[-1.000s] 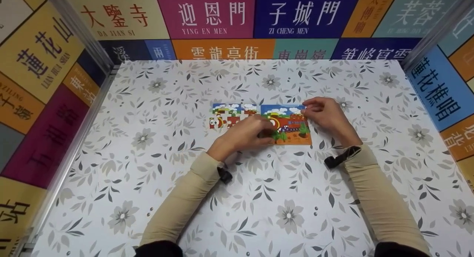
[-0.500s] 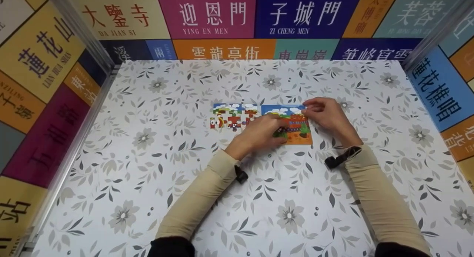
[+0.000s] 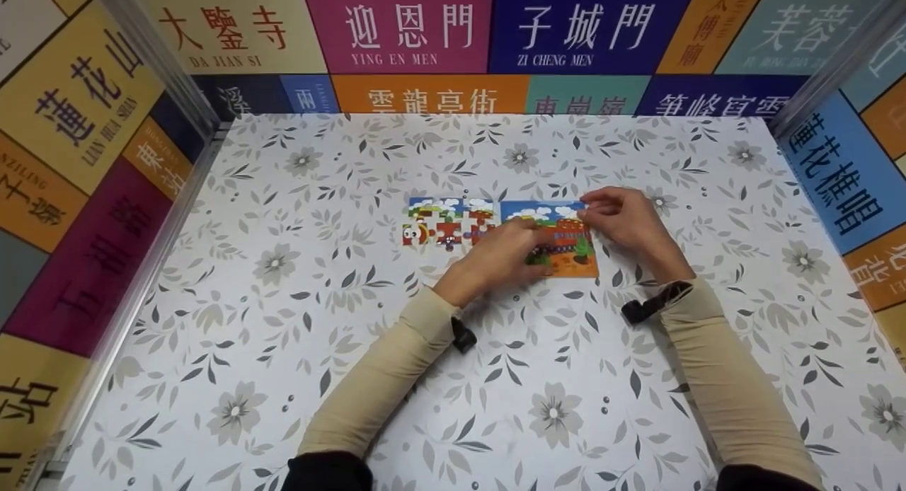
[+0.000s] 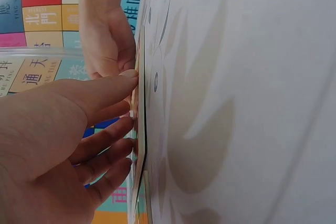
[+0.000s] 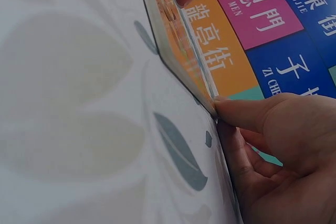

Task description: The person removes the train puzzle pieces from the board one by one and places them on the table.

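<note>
On the table lies a rectangular puzzle board [image 3: 580,264] with a bright picture of a red train, blue sky and orange ground. My left hand [image 3: 499,256] lies over its left part and covers some of the picture. In the left wrist view, my left thumb and fingertips [image 4: 128,74] touch the board's face, spread apart. My right hand [image 3: 623,222] pinches the board's far right corner, thumb on its upper face, as the right wrist view shows. Left of the board are jigsaw pieces [image 3: 447,230] with a matching train scene, white table showing through gaps among them.
A white tablecloth [image 3: 396,406] with grey flowers and leaves covers the table. Colourful panels [image 3: 396,27] with large characters stand along the back and both sides. A metal rail [image 3: 127,328] runs down the left edge.
My left hand has slid to the right across the board, uncovering more of the jigsaw pieces, and has hardly moved in the last half second. My right hand stays at the corner.
</note>
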### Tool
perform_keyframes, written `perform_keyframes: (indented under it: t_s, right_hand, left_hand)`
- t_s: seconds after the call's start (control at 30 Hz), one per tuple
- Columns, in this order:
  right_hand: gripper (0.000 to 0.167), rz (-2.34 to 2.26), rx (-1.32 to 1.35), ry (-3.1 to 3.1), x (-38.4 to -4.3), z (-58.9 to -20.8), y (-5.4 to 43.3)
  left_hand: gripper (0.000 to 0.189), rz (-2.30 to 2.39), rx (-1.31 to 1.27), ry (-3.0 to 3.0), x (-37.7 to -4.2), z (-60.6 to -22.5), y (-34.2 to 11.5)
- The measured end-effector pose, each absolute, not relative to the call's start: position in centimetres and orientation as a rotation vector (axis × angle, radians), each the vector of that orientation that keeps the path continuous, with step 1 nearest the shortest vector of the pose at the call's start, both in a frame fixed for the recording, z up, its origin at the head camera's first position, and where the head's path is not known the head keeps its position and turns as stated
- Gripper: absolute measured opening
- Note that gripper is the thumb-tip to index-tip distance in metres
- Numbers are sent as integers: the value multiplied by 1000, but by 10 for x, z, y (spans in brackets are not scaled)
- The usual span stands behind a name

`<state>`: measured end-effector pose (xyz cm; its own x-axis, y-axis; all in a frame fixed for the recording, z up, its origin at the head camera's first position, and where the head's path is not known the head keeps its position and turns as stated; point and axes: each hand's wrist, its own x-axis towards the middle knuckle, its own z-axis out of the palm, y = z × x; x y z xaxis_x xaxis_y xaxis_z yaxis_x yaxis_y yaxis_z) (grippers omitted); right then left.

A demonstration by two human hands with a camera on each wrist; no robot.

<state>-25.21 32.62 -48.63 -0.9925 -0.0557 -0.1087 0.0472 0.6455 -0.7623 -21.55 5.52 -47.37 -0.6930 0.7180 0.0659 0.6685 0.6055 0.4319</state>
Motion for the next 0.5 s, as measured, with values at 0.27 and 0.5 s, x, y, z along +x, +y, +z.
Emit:
perform_keyframes:
  t_s: [0.27,0.5]
  right_hand:
    - [40,-1271,-53,2754,-252,-487,327]
    - [39,-1296,-68,2755,-251,-488,327]
  left_hand:
    - [57,712,1090,2675,-215,-472,55]
    - [51,753,1078,2649,-213,-471,54]
